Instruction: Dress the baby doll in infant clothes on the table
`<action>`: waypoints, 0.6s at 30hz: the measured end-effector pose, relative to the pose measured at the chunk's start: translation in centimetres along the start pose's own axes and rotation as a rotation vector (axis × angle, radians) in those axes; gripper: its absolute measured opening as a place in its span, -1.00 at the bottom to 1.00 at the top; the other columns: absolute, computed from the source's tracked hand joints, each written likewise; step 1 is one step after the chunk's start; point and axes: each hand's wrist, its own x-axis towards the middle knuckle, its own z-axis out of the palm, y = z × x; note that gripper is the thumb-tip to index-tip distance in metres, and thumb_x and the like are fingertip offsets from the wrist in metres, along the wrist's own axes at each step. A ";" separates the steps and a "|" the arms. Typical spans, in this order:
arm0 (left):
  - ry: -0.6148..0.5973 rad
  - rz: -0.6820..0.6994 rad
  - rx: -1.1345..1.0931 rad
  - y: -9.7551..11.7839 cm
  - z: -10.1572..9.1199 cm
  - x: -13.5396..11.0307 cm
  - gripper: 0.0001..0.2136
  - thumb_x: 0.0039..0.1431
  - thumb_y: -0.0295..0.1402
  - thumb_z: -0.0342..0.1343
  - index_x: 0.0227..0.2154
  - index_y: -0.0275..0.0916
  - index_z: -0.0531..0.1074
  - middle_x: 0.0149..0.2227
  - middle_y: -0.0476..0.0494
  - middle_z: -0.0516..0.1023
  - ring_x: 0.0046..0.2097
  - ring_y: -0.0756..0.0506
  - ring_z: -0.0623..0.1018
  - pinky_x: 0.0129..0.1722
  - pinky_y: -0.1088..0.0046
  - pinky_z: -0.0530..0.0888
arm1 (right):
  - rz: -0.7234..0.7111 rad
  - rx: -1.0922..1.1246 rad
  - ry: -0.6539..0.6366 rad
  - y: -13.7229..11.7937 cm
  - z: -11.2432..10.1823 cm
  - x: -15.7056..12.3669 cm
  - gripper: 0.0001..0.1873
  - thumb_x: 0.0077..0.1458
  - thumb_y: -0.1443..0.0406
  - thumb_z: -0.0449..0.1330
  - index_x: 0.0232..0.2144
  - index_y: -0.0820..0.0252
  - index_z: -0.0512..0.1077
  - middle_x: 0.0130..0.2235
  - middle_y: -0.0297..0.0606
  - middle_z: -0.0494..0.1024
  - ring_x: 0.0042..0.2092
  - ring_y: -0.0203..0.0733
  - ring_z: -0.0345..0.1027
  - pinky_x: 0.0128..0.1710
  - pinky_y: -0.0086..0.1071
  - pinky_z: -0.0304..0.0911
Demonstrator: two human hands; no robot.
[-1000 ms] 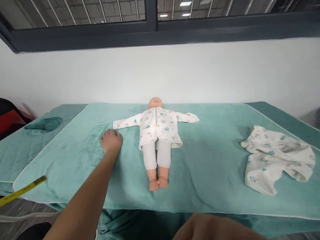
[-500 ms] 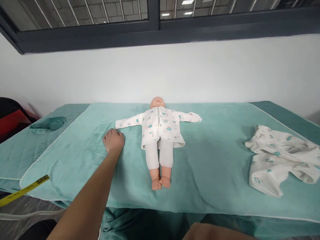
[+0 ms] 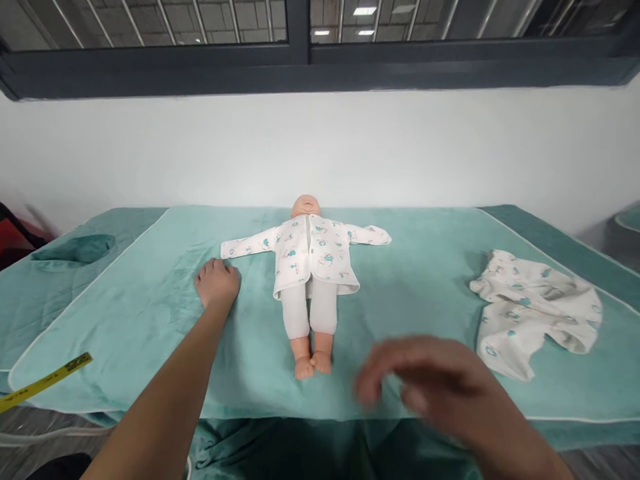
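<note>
A baby doll (image 3: 307, 208) lies on its back at the middle of the green blanket, arms spread. It wears a white long-sleeved jacket (image 3: 295, 257) with small printed figures, and its legs (image 3: 323, 310) are covered in white fabric above bare feet. My left hand (image 3: 217, 283) rests on the blanket just below the jacket's left-side cuff, fingers lying on the cloth and holding nothing. Above the near part of the blanket hovers my right hand (image 3: 425, 380), blurred, its fingers curved and thumb apart, with nothing in it. Matching printed baby pants (image 3: 535, 313) lie crumpled at the right.
The green blanket (image 3: 420, 293) covers the bed, which meets a white wall (image 3: 320, 147) below a dark window frame (image 3: 150, 75). A yellow tape strip (image 3: 45, 383) sticks in at the left. Something red and black (image 3: 17, 237) stands at the far left edge.
My right hand has risen from the bottom edge into view over the near blanket. The whole view has shifted slightly right. My left hand stays by the cuff.
</note>
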 end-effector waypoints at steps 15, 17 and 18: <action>-0.165 0.197 -0.341 0.8 -2.7 -4.6 -0.67 0.09 -0.44 -0.03 -0.08 -0.28 0.45 0.08 -0.36 0.50 0.16 -0.34 0.42 0.16 0.06 0.29 | 0.696 -1.233 0.567 7.6 -24.3 -6.5 -0.82 0.06 0.24 0.16 -0.55 0.14 0.40 -0.37 0.09 0.51 -0.22 0.18 0.44 -0.25 -0.05 0.17; -0.202 0.125 -0.479 1.6 -3.0 -5.8 -0.70 0.07 -0.44 -0.02 -0.13 -0.25 0.46 0.02 -0.30 0.55 0.11 -0.30 0.47 0.13 0.12 0.34 | 0.609 -1.090 0.607 7.1 -23.1 -4.0 -0.77 0.09 0.15 0.16 -0.52 0.13 0.42 -0.33 0.01 0.53 -0.20 0.10 0.44 -0.18 -0.11 0.19; -0.213 0.098 -0.518 2.1 -3.1 -6.5 -0.70 0.08 -0.42 -0.03 -0.13 -0.23 0.46 -0.02 -0.26 0.57 0.07 -0.27 0.50 0.09 0.16 0.38 | 0.558 -1.016 0.616 6.9 -22.0 -2.5 -0.74 0.10 0.10 0.16 -0.49 0.12 0.45 -0.28 -0.04 0.55 -0.18 0.04 0.44 -0.14 -0.17 0.20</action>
